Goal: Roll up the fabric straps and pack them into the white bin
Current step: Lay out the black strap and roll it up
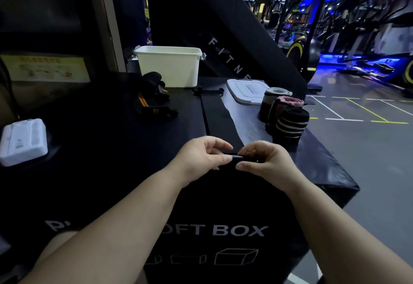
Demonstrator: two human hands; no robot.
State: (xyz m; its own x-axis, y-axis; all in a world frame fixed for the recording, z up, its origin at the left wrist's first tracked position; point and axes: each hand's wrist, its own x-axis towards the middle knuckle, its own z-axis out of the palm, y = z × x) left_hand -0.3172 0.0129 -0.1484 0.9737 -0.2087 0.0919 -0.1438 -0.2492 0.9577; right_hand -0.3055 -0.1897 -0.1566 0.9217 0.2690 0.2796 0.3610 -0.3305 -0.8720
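Both hands work the near end of a long black strap (pixel 218 116) that lies stretched across the black padded box serving as the table (pixel 324 161). The left hand (pixel 201 156) and right hand (pixel 266 161) each have a pinching grip on that end, thumb against curled fingers, apparently starting the first turn. The rest of the strap runs flat toward the white bin (pixel 169 69) at the far edge. Three rolled straps (pixel 288 114) stand near the right edge, not yet packed, and a loose heap of black and orange straps (pixel 152 98) lies unrolled just beside the bin. The bin's inside is hidden. I judge the job under halfway, with rolling and all the visible packing left.
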